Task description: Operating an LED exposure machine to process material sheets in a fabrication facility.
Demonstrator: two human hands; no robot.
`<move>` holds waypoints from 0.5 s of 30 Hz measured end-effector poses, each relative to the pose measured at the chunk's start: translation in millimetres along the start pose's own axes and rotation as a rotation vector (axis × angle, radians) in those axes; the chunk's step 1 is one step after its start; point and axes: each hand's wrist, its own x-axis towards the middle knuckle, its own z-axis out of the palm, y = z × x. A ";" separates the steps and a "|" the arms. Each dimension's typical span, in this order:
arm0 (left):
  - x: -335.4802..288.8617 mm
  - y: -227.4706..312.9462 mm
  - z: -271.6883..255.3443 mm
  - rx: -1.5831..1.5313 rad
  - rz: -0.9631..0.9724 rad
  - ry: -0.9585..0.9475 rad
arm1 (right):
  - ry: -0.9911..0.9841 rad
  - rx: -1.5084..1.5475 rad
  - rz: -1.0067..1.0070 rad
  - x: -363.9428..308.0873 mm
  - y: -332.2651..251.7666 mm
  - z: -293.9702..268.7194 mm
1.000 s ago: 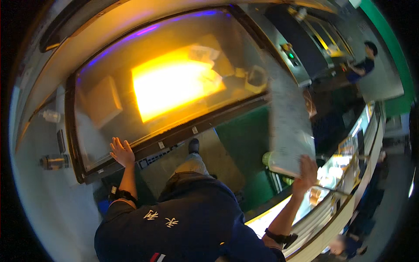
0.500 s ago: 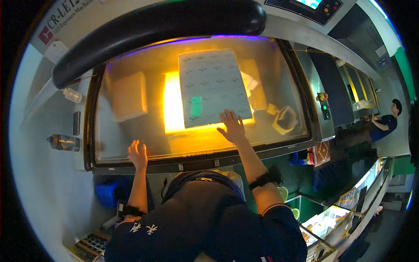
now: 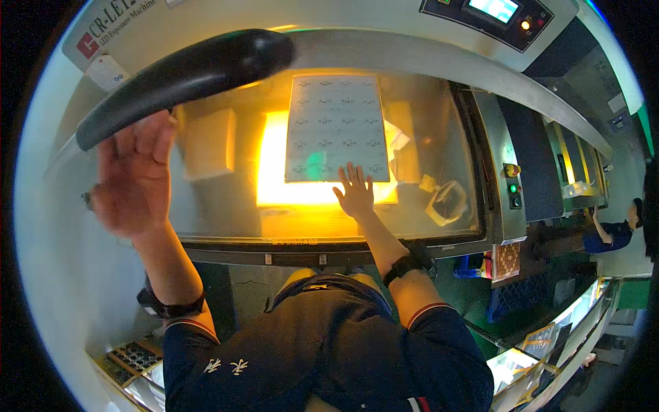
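A pale rectangular panel (image 3: pixel 336 123) with rows of small dark marks lies on the glass bed (image 3: pixel 230 216) of a machine, over a glowing yellow-white patch (image 3: pixel 272 161). My right hand (image 3: pixel 357 198) has its fingers spread, their tips at the panel's near edge. Raised at the left, my left hand (image 3: pixel 136 178) is slightly blurred, its fingers stretched upward with no object visible in it. Its fingertips meet the underside of a thick, glossy black bar (image 3: pixel 185 79); whether they touch it I cannot tell.
A pale block (image 3: pixel 209 144) shows at the bed's left, a clear bag-like item (image 3: pixel 447 202) at its right. A button panel (image 3: pixel 513 185) stands beside the bed, and a control screen (image 3: pixel 495 8) above. Another person (image 3: pixel 614 233) works far right.
My left hand has risen from the bed's near left edge to the black bar. The bar now reaches less far right. My right hand stays at the panel's near edge.
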 end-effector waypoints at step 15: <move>-131.5 -57.9 68.2 -0.827 0.179 0.350 | -0.573 1.278 -0.847 -143.9 -42.7 -181.3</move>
